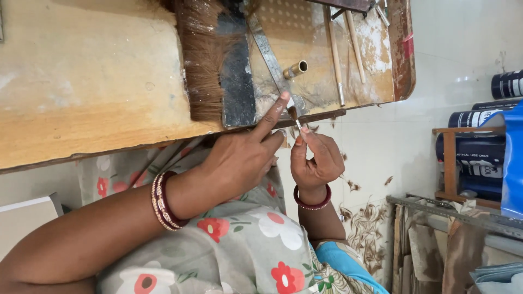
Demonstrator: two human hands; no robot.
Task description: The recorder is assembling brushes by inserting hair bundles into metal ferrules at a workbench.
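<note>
Pinching between thumb and forefinger, the right hand held a small tuft of brown bristle hair by its lower end, the fingertips closed tight around a pale stub below it. The tuft's long axis ran up and slightly left from those fingertips, toward the edge of the worn wooden workboard. The left hand was about as near: its extended forefinger reached up just beside the tuft, touching or almost touching its tip, while its other fingers were curled loosely and held nothing I could make out. Beyond the forefinger lay a flat steel ruler, a wide bundle of brown hair and a short brass ferrule tube.
</note>
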